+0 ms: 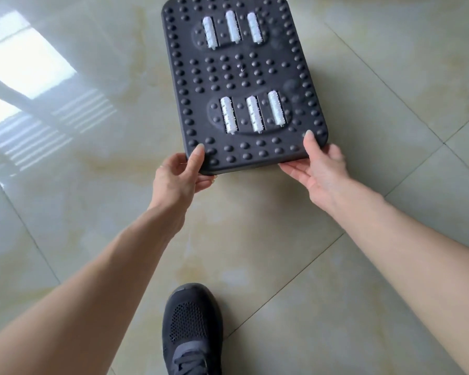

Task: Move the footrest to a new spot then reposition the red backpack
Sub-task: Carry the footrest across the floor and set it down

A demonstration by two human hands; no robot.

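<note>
The footrest (238, 74) is a black studded board with two sets of white rollers, held out in front of me above the floor. My left hand (180, 174) grips its near left corner, thumb on top and fingers underneath. My right hand (320, 169) grips the near right corner the same way. Both arms are stretched forward. The red backpack is not in view.
Glossy pale tiled floor (363, 266) spreads all around, with window light reflected at the left (30, 63). My black lace-up shoe (191, 328) stands on the tiles at the bottom centre, below the footrest.
</note>
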